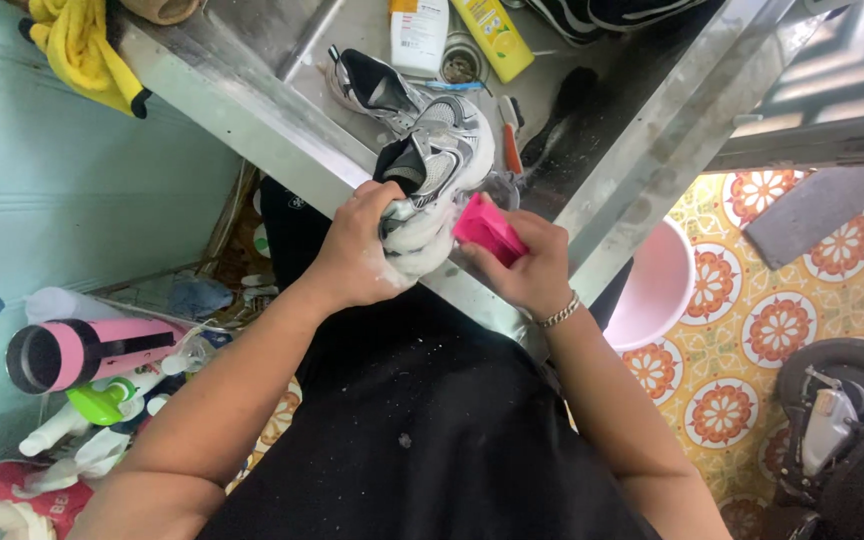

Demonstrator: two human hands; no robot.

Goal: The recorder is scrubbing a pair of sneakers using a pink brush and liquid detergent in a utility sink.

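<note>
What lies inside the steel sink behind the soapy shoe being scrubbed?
In the sink: a second shoe, two bottles, a small brush. The soapy shoe covers whatever lies beneath it.

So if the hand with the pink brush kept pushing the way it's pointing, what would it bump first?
Probably the soapy shoe: the right hand presses its pink brush toward it.
</note>
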